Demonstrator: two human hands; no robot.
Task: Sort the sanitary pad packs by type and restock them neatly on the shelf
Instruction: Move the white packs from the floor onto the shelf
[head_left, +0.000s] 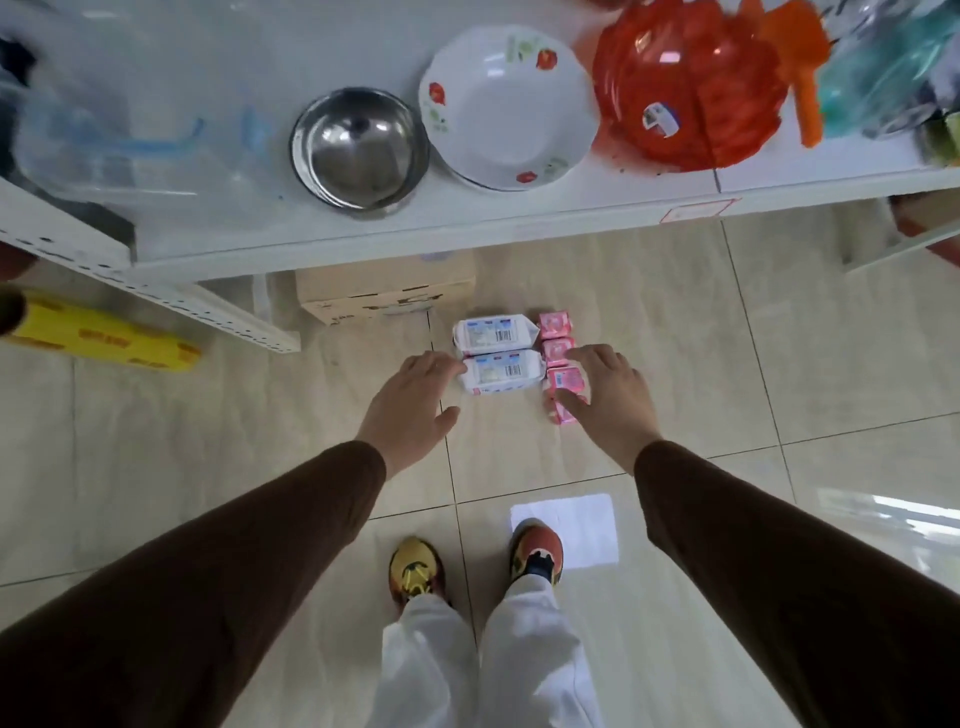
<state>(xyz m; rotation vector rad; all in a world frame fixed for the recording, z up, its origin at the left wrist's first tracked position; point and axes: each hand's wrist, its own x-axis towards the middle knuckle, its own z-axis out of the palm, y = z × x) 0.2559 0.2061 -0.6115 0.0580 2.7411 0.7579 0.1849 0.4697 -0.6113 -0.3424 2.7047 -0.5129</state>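
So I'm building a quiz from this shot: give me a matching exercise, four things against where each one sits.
Things:
1. steel bowl
2. white packs
3. pink packs
4. yellow roll

Places:
A. floor, at the right hand
B. floor, far left
C. on the shelf
D. floor, at the left hand

Pairs: 1-C, 2-D, 3-A, 4-B

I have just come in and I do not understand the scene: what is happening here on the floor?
A person is bending over sanitary pad packs on the tiled floor, below a white shelf. Two white packs lie side by side; next to them is a row of small pink packs. The left hand touches the nearer white pack, and the right hand reaches over the pink ones. Both hands are open; no pack is lifted yet.
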